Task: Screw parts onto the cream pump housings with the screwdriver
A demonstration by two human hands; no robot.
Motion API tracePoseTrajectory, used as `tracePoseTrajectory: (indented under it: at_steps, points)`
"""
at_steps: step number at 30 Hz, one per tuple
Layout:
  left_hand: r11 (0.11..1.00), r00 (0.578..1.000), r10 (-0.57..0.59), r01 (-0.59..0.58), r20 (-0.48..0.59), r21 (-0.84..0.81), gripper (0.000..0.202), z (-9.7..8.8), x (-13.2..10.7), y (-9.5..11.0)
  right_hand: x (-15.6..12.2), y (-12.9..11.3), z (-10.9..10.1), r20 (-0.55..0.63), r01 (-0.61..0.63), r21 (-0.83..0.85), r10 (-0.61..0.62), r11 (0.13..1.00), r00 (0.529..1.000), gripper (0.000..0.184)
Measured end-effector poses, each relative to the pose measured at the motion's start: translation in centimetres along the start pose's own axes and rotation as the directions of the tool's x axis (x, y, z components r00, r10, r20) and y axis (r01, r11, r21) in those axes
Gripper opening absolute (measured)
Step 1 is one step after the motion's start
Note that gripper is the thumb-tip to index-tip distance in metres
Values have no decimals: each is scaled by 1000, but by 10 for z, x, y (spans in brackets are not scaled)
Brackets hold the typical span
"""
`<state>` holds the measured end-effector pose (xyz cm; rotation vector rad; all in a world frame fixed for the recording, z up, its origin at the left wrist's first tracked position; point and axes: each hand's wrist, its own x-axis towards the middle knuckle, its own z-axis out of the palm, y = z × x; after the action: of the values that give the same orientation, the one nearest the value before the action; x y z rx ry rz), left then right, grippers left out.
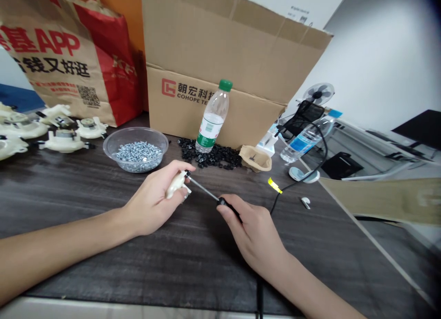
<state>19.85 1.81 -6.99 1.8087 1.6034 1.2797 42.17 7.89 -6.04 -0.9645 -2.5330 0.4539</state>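
Note:
My left hand (155, 199) is closed around a cream plastic part (176, 185), held above the table in front of the screw bowl. In my right hand (253, 227) is a screwdriver (204, 187), gripped by its black handle. The metal shaft points left, and its tip meets a small black piece (188, 174) at the edge of the cream part. My fingers hide much of the part and most of the handle.
A clear bowl (110, 147) of silver screws and a pile of small black pieces (220, 158) lie beyond my hands. A bottle (211, 121) stands before a cardboard box (241, 48). Several cream assemblies (64, 140) sit left; a black cable (296, 180) and an earbud (305, 202) lie right.

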Motion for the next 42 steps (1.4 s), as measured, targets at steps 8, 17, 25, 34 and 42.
tracePoseTrajectory:
  at_steps: [8, 17, 25, 34, 42]
  points:
    - [1000, 1000, -1, 1, 10, -3, 33, -1, 2, -2, -2, -2, -3, -74, -14, 25, 15, 1000, 997, 12]
    - [957, 971, 238, -232, -19, 175, 34, -9, -4, 4, -5, 2, -3, -135, 202, -119, -217, 972, 967, 17]
    - [967, 977, 212, -206, -28, 149, 36, -6, -1, -1, -2, -10, -2, 88, -139, 298, 118, 944, 989, 21]
    - [960, 970, 241, -235, -22, 150, 39, -8, -7, 4, -12, -2, 6, -155, 252, -240, -293, 938, 944, 13]
    - [928, 943, 331, -318, -39, 194, 38, -9, -7, 6, -14, -18, 6, 149, -229, 508, 177, 831, 973, 33]
